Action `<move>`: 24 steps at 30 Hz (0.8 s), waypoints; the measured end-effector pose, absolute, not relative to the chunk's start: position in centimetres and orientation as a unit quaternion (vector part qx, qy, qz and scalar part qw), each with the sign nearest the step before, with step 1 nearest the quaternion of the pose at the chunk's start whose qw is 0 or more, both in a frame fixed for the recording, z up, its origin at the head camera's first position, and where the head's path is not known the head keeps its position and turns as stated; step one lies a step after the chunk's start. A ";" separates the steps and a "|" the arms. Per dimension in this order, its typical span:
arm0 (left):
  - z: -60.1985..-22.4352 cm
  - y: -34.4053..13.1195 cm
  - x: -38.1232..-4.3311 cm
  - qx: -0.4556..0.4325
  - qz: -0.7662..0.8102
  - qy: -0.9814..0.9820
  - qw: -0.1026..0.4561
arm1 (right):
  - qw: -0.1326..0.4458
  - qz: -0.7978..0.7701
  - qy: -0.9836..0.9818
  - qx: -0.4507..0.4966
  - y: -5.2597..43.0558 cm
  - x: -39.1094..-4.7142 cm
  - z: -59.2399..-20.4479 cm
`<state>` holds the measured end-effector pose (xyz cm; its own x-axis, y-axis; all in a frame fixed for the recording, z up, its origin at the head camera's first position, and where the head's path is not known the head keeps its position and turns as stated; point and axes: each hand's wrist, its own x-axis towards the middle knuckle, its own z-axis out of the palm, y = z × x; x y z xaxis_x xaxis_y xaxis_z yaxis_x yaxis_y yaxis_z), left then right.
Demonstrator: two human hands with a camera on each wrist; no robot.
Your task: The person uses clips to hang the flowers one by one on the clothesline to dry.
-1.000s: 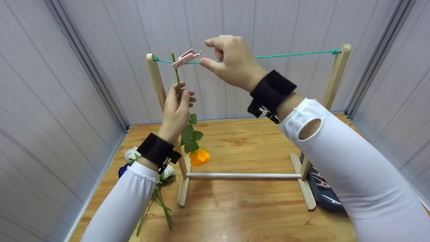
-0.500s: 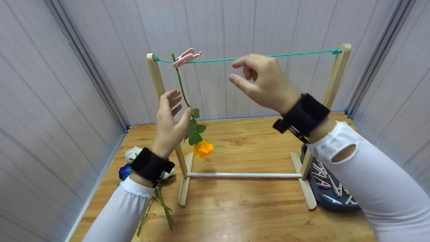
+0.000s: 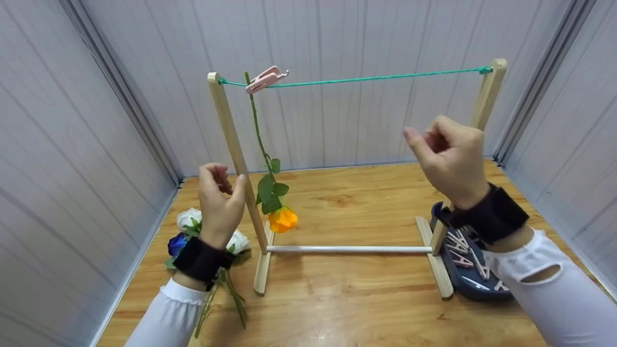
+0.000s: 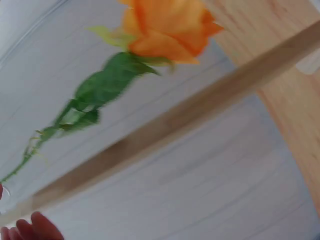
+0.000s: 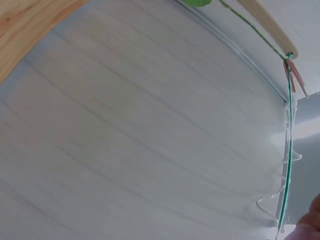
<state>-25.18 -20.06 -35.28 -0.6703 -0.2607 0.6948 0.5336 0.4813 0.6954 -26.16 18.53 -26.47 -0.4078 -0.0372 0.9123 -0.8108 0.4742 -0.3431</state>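
Observation:
An orange rose (image 3: 283, 220) hangs head down, its stem pinched near the cut end by a pink clothespin (image 3: 264, 80) on the green cord (image 3: 361, 79). My left hand (image 3: 217, 207), fingers loosely bent and holding nothing, is beside the left wooden post (image 3: 230, 130). In the left wrist view the orange rose (image 4: 165, 30) and its leaves are beyond that post, apart from the fingertips. My right hand (image 3: 455, 166) is in front of the right post, fingers loosely curled around nothing. The right wrist view catches only a blurred edge of its fingers (image 5: 305, 227).
Below the right hand, a dark tray (image 3: 475, 291) with several clothespins (image 3: 460, 246) stands beside the rack's right foot. White roses (image 3: 189, 219) and a blue rose (image 3: 177, 244) lie on the table at left, partly behind the left wrist. A white bar (image 3: 349, 249) joins the rack's feet.
My left hand has let go of the rose stem and moved down and left. The right hand has drawn away from the clothespin, down and to the right. The rose hangs from the cord.

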 end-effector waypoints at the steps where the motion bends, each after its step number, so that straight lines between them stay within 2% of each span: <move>1: -35.7 -20.3 -25.2 -0.079 -0.503 -0.771 0.382 | 0.473 0.426 -0.719 0.278 18.9 -25.9 -26.9; 7: -37.5 -20.9 -25.1 -0.059 -0.501 -0.825 0.256 | 0.518 0.440 -0.709 0.188 21.6 -25.2 -29.0; 10: -38.3 -21.0 -25.2 -0.072 -0.503 -0.839 0.195 | 0.514 0.458 -0.711 0.141 22.8 -25.2 -29.8; 13: -39.0 -21.1 -25.1 -0.085 -0.497 -0.849 0.157 | 0.492 0.485 -0.716 0.100 23.8 -25.4 -30.5; 17: -39.8 -21.2 -25.1 -0.094 -0.479 -0.860 0.151 | 0.460 0.479 -0.744 0.073 24.8 -25.8 -31.1; 24: -40.8 -21.3 -25.1 -0.107 -0.471 -0.860 0.168 | 0.421 0.403 -0.809 0.079 26.3 -26.3 -32.8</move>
